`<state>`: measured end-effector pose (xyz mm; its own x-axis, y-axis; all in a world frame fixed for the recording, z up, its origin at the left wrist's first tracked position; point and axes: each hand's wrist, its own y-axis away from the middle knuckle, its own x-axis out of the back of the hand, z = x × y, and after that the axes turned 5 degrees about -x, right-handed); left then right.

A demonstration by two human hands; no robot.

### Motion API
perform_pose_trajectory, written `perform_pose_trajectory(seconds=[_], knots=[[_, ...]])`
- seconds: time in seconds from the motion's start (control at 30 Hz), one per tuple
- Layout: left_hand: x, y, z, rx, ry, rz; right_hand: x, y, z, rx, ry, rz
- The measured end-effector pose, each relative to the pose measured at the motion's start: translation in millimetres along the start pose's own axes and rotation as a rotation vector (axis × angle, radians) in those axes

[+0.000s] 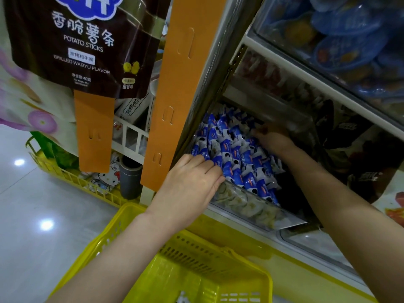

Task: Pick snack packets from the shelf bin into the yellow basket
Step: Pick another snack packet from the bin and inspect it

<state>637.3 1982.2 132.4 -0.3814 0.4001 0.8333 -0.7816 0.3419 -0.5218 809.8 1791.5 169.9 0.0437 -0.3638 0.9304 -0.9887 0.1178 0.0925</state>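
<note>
The right grip (272, 139) has its fingertips buried among the packets (231, 154), the basket (196, 250) runs off the bottom edge, and the upper-shelf goods (341, 40) are just a blur.
</note>
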Motion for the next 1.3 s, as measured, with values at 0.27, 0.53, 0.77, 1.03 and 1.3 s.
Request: perform_pose_trajectory(seconds=[0.27, 0.53, 0.77, 1.03, 1.3], knots=[[2.9, 0.1, 1.2, -0.006, -0.005, -0.025, -7.6, 11.9, -3.6, 0.042, -0.078, -0.081], [1.7, 0.0, 2.8, 0.004, -0.005, -0.02, -13.4, 16.7, -2.4, -0.066, -0.107, -0.004], [0.6, -0.4, 2.6, 0.009, 0.022, -0.02, -9.8, 10.3, 0.2, -0.067, -0.111, 0.002], [3.0, 1.0, 1.8, 0.011, 0.064, -0.081, 1.9, 38.8, 10.7, 0.178, -0.157, 0.241], [16.2, 3.2, 20.3, 0.295, 0.783, 0.259, 26.6, 124.4, -14.5, 0.419, -0.628, 0.258]])
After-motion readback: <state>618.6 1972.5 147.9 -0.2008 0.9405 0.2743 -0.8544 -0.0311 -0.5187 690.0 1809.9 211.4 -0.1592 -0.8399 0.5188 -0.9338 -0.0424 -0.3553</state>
